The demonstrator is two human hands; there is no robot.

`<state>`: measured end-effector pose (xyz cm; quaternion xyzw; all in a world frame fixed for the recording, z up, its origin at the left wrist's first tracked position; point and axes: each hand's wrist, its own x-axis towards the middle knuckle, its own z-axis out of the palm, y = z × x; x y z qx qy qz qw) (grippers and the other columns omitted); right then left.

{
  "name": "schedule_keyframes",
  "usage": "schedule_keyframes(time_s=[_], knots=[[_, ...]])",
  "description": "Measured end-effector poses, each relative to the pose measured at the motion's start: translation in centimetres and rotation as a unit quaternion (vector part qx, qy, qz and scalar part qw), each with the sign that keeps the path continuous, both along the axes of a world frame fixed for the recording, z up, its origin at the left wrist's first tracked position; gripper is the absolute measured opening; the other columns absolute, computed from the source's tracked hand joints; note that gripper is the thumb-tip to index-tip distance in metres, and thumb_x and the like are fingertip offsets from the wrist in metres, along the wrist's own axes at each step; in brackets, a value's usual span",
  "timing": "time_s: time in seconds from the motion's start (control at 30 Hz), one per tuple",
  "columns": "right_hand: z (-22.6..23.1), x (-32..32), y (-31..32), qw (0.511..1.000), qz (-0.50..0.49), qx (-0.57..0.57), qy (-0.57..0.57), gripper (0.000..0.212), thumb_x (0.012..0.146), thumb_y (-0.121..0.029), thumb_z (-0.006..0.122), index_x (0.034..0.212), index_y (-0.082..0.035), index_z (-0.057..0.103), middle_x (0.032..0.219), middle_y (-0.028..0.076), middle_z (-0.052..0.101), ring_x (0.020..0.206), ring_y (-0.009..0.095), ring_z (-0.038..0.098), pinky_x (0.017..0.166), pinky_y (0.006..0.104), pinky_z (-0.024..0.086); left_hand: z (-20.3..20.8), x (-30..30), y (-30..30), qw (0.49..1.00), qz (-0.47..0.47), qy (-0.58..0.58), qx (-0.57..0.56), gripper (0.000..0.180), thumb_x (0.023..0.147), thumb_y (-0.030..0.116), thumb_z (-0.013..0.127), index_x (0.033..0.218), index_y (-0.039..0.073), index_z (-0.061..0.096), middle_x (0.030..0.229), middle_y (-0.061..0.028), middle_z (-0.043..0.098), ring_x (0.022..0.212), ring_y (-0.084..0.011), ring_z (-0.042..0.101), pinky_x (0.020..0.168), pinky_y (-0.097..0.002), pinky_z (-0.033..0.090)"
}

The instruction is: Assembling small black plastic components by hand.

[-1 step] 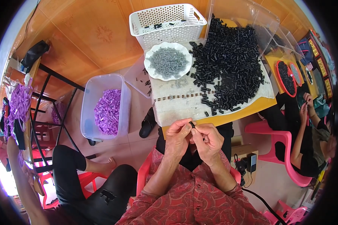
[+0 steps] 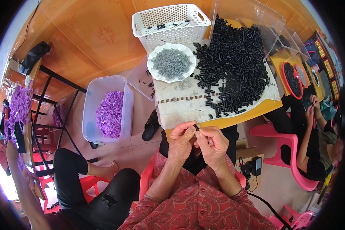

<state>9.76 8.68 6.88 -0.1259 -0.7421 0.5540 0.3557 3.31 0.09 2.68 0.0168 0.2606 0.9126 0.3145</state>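
Here at the middle, both sets of fingers are at work: the left hand [image 2: 181,141] pinches a small black piece [image 2: 196,127] between thumb and forefinger, and the right hand [image 2: 214,145] meets it from the other side, thumb and forefinger pressing close, the other fingers curled under. So the piece sits right at the fingertips, mostly covered, just off the near edge of the table [image 2: 265,109]. What's changed? Nothing that shows: the grip matches the frame just before, so the piece stays trapped between both pinches, and any tiny twist or push is too small to tell. Straight beyond the fingers lies a pale cloth [image 2: 176,114]; ahead and to their right, a big heap [image 2: 237,61] of black pieces, loose ones spilling back toward the fingertips. Ahead and a little left, a white plate [image 2: 150,73] bears grey clips [image 2: 171,63], and farther out stands a white basket [image 2: 172,41] with a few black bits inside. Well left of the fingers, a tub [image 2: 128,97] holds purple pieces [image 2: 110,117]. As for lettering, no brand or label reads on the piece, plate or basket; far right, the red panels [image 2: 323,50] carry gold markings, too small to make out.
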Motion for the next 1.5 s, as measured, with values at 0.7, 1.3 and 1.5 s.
schedule_keyframes(time_s=[0.7,1.3,1.5], knots=[[0.9,0.0,0.3,0.999,0.021,-0.038,-0.017,0.008,0.084,0.009,0.064,0.091,0.006,0.061,0.085,0.009,0.062,0.062,0.008,0.063,0.051,0.019,0.051,1.1,0.4,0.4,0.998,-0.033,-0.035,0.03,0.023,0.096,0.008,0.056,0.118,0.003,0.062,0.101,-0.0081,0.066,0.077,-0.0107,0.058,0.056,-0.0217,0.045],[0.0,-0.2,0.3,1.0,0.005,-0.014,-0.01,0.01,0.083,0.011,0.064,0.089,0.004,0.06,0.085,0.009,0.063,0.061,0.008,0.062,0.05,0.0184,0.047,0.9,0.7,0.5,0.998,-0.016,-0.059,-0.007,0.022,0.096,0.008,0.057,0.116,0.003,0.063,0.102,-0.0057,0.065,0.076,-0.008,0.056,0.059,-0.0203,0.042],[0.2,0.0,0.2,1.0,0.006,-0.014,-0.011,0.009,0.083,0.01,0.064,0.089,0.004,0.061,0.085,0.009,0.063,0.062,0.009,0.063,0.051,0.0184,0.048,0.6,0.6,0.3,1.0,-0.003,-0.009,-0.023,0.022,0.096,0.006,0.057,0.116,0.001,0.063,0.101,-0.0085,0.067,0.077,-0.009,0.057,0.061,-0.0206,0.045]])
